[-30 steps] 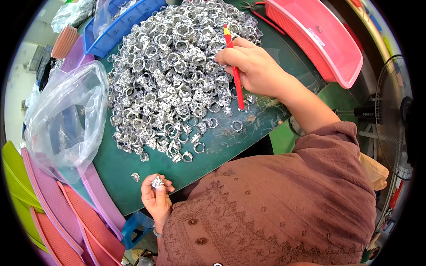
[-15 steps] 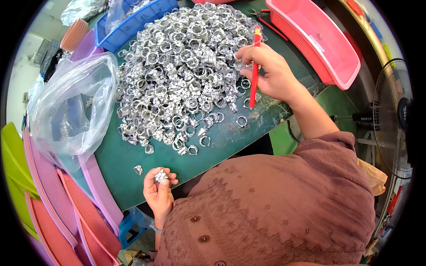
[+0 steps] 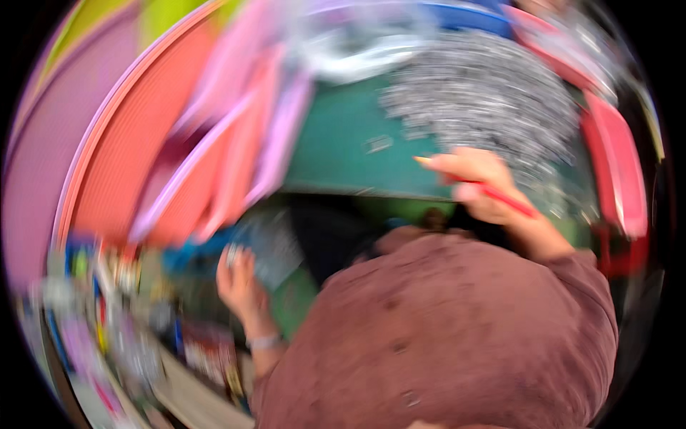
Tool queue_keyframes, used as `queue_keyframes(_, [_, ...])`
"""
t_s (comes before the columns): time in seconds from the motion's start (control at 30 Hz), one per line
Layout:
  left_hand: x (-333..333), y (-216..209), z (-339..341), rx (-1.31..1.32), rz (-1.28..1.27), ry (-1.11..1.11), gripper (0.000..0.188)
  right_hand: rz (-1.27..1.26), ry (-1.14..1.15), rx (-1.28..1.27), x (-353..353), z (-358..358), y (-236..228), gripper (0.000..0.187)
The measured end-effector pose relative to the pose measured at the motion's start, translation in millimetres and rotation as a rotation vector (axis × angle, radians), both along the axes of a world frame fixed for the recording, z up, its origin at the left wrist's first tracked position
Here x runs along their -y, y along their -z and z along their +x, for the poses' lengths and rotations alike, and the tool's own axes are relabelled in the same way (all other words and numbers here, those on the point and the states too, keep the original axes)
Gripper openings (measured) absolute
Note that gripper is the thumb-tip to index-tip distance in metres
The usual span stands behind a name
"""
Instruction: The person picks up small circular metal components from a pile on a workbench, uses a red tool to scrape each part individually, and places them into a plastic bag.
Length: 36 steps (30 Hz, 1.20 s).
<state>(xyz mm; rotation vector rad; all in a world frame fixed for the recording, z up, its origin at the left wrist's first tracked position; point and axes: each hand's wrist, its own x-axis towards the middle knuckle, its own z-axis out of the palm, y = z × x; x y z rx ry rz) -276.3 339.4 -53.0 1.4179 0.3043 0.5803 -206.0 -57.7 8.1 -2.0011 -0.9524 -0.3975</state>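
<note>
My right hand (image 3: 482,182) is closed around a red pen-like stick (image 3: 509,199) with a yellowish tip. It is over the near edge of the green table (image 3: 336,154), in front of a heap of silver rings (image 3: 486,96). Farther left, my left hand (image 3: 244,289) is held low, beyond the table's front edge. Its fingertips pinch a small silvery ring (image 3: 232,254), blurred by motion. One loose silver piece (image 3: 378,144) lies on the table, apart from the heap.
Purple and coral plastic baskets (image 3: 143,143) stand at the left. A clear plastic bag (image 3: 357,61) and a blue basket (image 3: 468,18) sit behind the table's middle. At the right is a pink basket (image 3: 620,168). Cluttered small goods fill the lower left.
The view has swung left and blurred. My left hand has moved away from the table edge with the ring. My right hand has left the heap and come nearer, the red stick now lying flatter.
</note>
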Motion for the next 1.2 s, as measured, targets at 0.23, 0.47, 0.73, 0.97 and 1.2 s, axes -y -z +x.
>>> queue_keyframes(0.23, [-59,-26,-30,0.380,-0.092,-0.147,0.028,-0.168,-0.580,0.052,-176,-10,-26,0.021])
queue_keyframes(0.47, [-84,-9,-40,0.415,-0.021,-0.110,0.029,-0.051,-0.669,-0.156,-319,-13,-10,0.020])
queue_keyframes(0.73, [-120,8,-35,0.389,-0.305,-0.010,0.028,-0.015,-0.615,-0.143,-394,3,22,0.024])
queue_keyframes(0.97, [-137,17,-26,0.382,-0.355,0.011,0.026,-0.129,-0.634,-0.016,-415,10,28,0.046])
queue_keyframes(1.2, [-144,28,-25,0.418,-0.196,-0.070,0.037,-0.314,-0.609,0.124,-417,12,31,0.057])
